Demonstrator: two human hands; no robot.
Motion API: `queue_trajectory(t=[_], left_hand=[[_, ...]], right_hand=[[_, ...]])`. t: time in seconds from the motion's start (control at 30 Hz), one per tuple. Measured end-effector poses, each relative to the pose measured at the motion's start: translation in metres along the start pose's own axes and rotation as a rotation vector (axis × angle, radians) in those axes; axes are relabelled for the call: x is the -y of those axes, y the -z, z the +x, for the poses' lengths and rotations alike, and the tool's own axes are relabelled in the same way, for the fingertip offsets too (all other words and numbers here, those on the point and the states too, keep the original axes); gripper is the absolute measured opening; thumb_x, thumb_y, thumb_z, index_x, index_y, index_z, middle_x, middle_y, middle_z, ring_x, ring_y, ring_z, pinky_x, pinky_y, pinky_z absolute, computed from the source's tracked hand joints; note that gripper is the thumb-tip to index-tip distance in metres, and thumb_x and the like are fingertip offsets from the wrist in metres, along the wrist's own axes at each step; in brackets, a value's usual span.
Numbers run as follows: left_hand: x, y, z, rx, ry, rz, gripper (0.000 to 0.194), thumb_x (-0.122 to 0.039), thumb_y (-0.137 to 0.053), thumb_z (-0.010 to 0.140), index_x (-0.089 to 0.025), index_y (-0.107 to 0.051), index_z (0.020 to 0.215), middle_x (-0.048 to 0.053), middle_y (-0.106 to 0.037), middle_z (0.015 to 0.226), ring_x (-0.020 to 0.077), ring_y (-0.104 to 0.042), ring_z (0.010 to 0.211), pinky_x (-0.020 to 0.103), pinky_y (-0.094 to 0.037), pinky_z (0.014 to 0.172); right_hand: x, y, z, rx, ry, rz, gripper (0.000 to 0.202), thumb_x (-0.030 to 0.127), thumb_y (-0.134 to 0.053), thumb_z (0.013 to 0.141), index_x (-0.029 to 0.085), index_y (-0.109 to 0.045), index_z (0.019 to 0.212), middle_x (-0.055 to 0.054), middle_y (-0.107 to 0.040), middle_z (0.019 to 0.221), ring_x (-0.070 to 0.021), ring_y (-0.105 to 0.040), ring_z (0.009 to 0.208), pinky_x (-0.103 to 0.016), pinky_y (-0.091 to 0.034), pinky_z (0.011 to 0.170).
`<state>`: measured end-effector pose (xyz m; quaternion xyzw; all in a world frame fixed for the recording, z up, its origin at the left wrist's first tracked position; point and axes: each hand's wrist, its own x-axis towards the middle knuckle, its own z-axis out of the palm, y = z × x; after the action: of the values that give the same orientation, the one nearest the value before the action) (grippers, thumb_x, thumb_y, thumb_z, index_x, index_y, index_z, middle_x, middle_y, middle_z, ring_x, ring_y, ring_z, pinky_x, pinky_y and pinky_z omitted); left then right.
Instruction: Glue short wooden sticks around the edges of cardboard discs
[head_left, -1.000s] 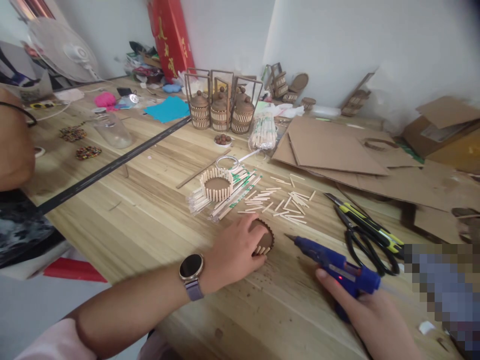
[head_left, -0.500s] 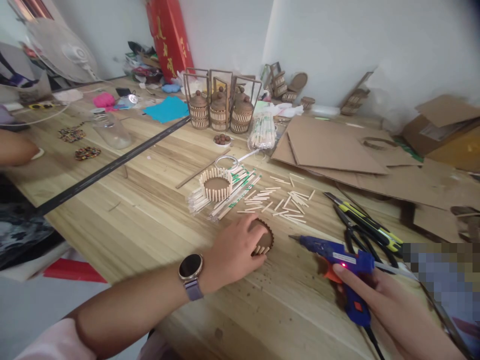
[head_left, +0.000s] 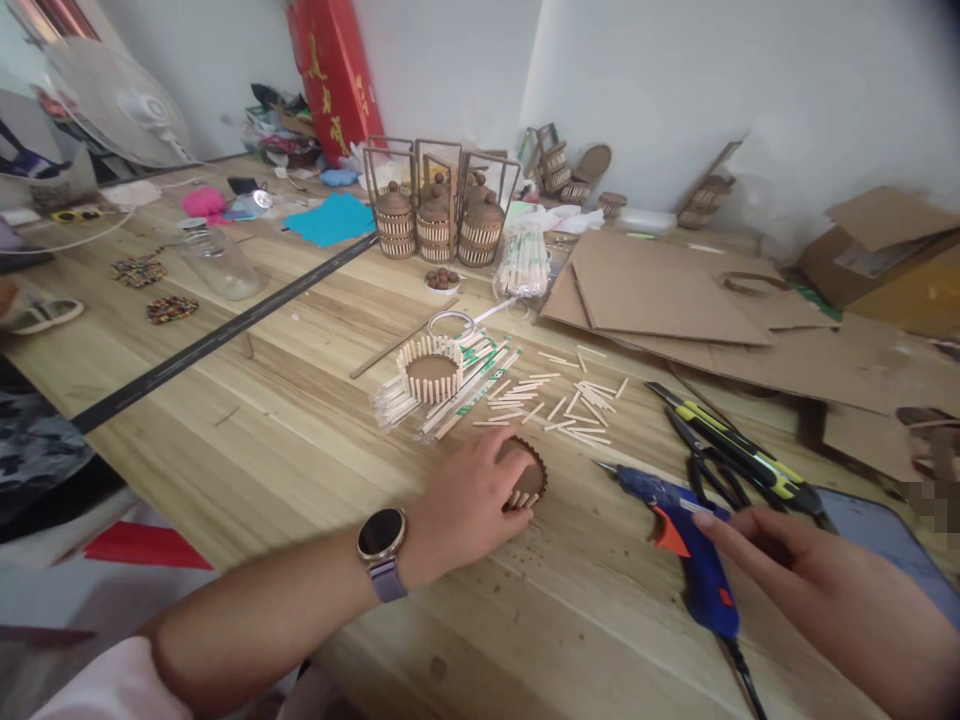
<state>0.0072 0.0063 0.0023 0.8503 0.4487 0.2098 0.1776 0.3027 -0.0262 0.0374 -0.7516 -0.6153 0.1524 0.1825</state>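
Observation:
My left hand [head_left: 469,505], wearing a watch [head_left: 381,535], grips a small round brown cardboard base [head_left: 531,475] on the table. The base has a ridged rim, and a few short pale sticks line its near edge; my fingers hide part of it. At right lies a blue hot glue gun [head_left: 686,540] with an orange trigger, its nozzle pointing left. My right hand [head_left: 817,575] is at the rear of the gun, off its handle, with thumb and fingers apart and the thumb over the body. Short cut sticks [head_left: 559,400] are scattered beyond the base.
A round stick-walled tray [head_left: 433,378] sits on wrapped sticks [head_left: 480,385]. A utility knife [head_left: 735,440], black scissors [head_left: 705,465] and a phone [head_left: 892,540] lie at right. Cardboard sheets [head_left: 660,290], finished lidded baskets [head_left: 439,225] and a bead bowl [head_left: 442,282] stand behind. Another person's hand [head_left: 9,300] shows at left.
The glue gun has moved slightly right and now lies on the table. My right hand has slid off its handle toward the right. My left hand keeps its hold.

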Motion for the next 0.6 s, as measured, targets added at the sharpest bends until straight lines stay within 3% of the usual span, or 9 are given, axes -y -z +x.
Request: queue_trajectory(t=[0.07, 0.17, 0.23, 0.37, 0.5, 0.6], left_hand=[[0.000, 0.000, 0.000, 0.004, 0.010, 0.000, 0.037, -0.025, -0.073, 0.077, -0.020, -0.055, 0.108, 0.012, -0.045, 0.137, 0.0300, -0.054, 0.118, 0.045, -0.049, 0.096], [0.000, 0.000, 0.000, 0.004, 0.011, 0.002, 0.036, -0.026, -0.073, 0.077, -0.020, -0.055, 0.108, 0.012, -0.046, 0.136, 0.0303, -0.053, 0.118, 0.045, -0.049, 0.096], [0.001, 0.000, 0.000, -0.004, -0.001, 0.004, 0.037, -0.026, -0.073, 0.076, -0.020, -0.054, 0.108, 0.012, -0.046, 0.136, 0.0303, -0.052, 0.119, 0.046, -0.048, 0.097], [0.002, -0.002, 0.000, -0.026, -0.017, 0.013, 0.039, -0.026, -0.073, 0.076, -0.019, -0.053, 0.108, 0.012, -0.046, 0.136, 0.0304, -0.051, 0.121, 0.046, -0.048, 0.098], [0.002, -0.001, 0.000, -0.012, -0.008, 0.011, 0.038, -0.027, -0.073, 0.077, -0.019, -0.053, 0.109, 0.012, -0.046, 0.137, 0.0305, -0.051, 0.122, 0.046, -0.047, 0.098], [0.002, 0.000, 0.000, 0.000, -0.011, 0.013, 0.038, -0.027, -0.073, 0.077, -0.019, -0.054, 0.108, 0.013, -0.045, 0.137, 0.0309, -0.051, 0.122, 0.046, -0.047, 0.099]], right_hand=[[0.014, -0.004, 0.005, 0.162, 0.137, -0.104, 0.032, 0.053, -0.051, 0.080, 0.030, -0.067, 0.064, -0.003, -0.067, 0.054, -0.0222, -0.062, 0.046, -0.034, -0.047, 0.045], [0.039, -0.015, 0.020, 0.059, 0.453, -0.149, 0.033, 0.044, -0.045, 0.087, 0.022, -0.070, 0.089, -0.010, -0.074, 0.093, -0.0274, -0.067, 0.090, -0.041, -0.051, 0.081], [0.057, -0.024, 0.034, 0.099, 0.566, -0.289, 0.033, 0.033, -0.044, 0.091, 0.016, -0.069, 0.101, -0.013, -0.072, 0.105, -0.0268, -0.064, 0.100, -0.040, -0.048, 0.090], [0.090, -0.042, 0.058, 0.171, 0.595, -0.470, 0.027, 0.015, -0.047, 0.090, 0.014, -0.066, 0.109, -0.013, -0.071, 0.110, -0.0255, -0.062, 0.107, -0.036, -0.046, 0.090], [0.110, -0.057, 0.073, 0.211, 0.548, -0.575, 0.028, 0.000, -0.049, 0.083, 0.012, -0.068, 0.099, -0.013, -0.072, 0.095, -0.0240, -0.068, 0.090, -0.032, -0.049, 0.076], [0.117, -0.064, 0.075, 0.227, 0.513, -0.633, 0.015, 0.009, -0.054, 0.090, 0.014, -0.066, 0.097, -0.007, -0.070, 0.094, -0.0175, -0.068, 0.082, -0.032, -0.051, 0.073]])
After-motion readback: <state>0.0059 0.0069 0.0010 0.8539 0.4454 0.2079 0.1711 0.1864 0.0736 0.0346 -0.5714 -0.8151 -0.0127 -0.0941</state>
